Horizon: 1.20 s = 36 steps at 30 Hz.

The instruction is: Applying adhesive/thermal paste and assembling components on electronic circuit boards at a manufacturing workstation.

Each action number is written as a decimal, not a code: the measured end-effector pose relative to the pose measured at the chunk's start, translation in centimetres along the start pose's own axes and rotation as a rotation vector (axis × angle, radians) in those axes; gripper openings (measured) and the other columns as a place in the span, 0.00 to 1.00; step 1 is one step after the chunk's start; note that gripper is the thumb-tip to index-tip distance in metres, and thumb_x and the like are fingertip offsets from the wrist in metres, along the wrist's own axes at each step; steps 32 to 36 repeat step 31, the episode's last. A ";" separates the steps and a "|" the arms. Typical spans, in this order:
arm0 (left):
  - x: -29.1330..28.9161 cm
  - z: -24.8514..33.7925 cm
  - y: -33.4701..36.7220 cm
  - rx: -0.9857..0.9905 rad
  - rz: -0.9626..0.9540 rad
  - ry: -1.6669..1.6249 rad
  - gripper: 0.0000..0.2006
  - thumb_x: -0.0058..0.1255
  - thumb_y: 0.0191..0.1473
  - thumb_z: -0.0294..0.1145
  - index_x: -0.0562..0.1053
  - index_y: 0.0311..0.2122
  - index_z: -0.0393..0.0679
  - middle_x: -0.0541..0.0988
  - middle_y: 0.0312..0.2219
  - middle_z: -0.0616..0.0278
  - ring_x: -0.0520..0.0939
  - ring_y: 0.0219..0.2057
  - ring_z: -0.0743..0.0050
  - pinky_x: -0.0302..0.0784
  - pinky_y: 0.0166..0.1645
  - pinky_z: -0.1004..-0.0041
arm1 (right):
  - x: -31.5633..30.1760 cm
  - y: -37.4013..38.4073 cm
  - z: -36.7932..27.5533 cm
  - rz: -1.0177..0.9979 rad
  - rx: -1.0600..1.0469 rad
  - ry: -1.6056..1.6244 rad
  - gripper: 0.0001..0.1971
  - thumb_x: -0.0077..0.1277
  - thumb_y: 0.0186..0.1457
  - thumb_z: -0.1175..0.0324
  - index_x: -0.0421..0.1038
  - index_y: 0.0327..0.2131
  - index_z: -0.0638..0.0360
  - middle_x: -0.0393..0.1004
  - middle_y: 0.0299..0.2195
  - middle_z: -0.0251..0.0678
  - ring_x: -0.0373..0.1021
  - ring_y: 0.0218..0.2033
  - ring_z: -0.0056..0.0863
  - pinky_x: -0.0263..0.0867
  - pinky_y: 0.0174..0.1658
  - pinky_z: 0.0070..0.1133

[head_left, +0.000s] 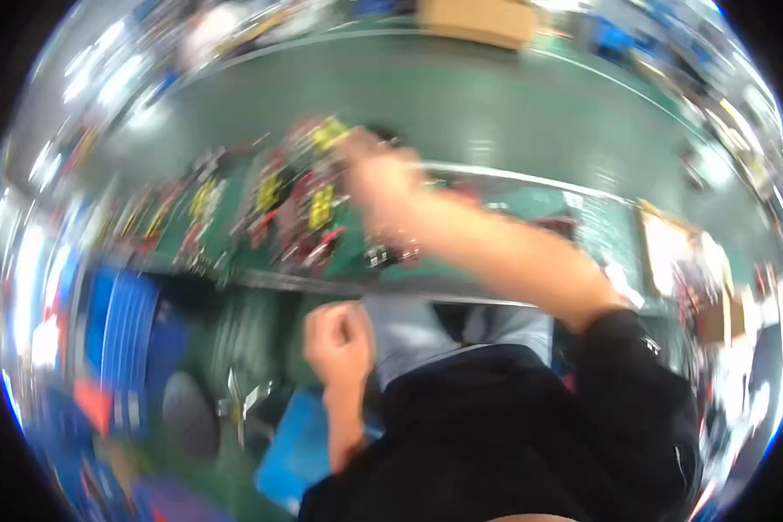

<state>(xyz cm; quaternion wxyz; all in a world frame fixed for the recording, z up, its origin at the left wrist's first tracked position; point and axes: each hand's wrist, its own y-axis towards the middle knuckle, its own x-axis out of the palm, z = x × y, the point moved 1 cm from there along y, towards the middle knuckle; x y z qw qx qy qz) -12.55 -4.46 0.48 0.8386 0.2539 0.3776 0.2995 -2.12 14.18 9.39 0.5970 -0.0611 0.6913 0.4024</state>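
Observation:
My right arm stretches across the green workbench, and my right hand (378,178) is smeared by motion at its far side. Close to that hand's fingers is a yellow-and-red part (329,135); the blur hides whether they hold it. Left of the hand, several similar parts (320,207) with yellow middles and red ends lie in rows. Small dark and shiny pieces (381,255) sit nearer the front edge. My left hand (332,339) is curled into a fist below that edge, beside my left thigh, with nothing showing in it.
The green-topped bench (352,271) runs across in front of me with a metal front edge. At the left stands a blue ribbed bin (126,326), near a round dark stool seat (190,416). A blue box (296,448) is by my left forearm. A cardboard box (478,19) sits far ahead.

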 end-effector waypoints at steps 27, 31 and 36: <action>13.5 10.6 1.3 0.408 -0.363 -0.246 0.06 0.55 0.54 0.28 0.71 0.31 0.39 0.74 0.27 0.57 0.77 0.26 0.59 0.71 0.30 0.66 | -13.3 -45.3 16.5 1.405 1.533 1.347 0.08 0.51 0.62 0.68 0.71 0.43 0.58 0.75 0.31 0.26 0.69 0.27 0.14 0.64 0.29 0.13; 13.3 9.6 1.1 0.352 -0.322 -0.178 0.07 0.55 0.56 0.29 0.71 0.34 0.37 0.74 0.30 0.54 0.76 0.29 0.59 0.72 0.33 0.65 | -10.9 -50.2 12.3 1.399 1.682 1.336 0.10 0.53 0.61 0.66 0.69 0.45 0.56 0.75 0.36 0.28 0.71 0.31 0.15 0.67 0.30 0.15; 13.3 9.6 1.1 0.352 -0.322 -0.178 0.07 0.55 0.56 0.29 0.71 0.34 0.37 0.74 0.30 0.54 0.76 0.29 0.59 0.72 0.33 0.65 | -10.9 -50.2 12.3 1.399 1.682 1.336 0.10 0.53 0.61 0.66 0.69 0.45 0.56 0.75 0.36 0.28 0.71 0.31 0.15 0.67 0.30 0.15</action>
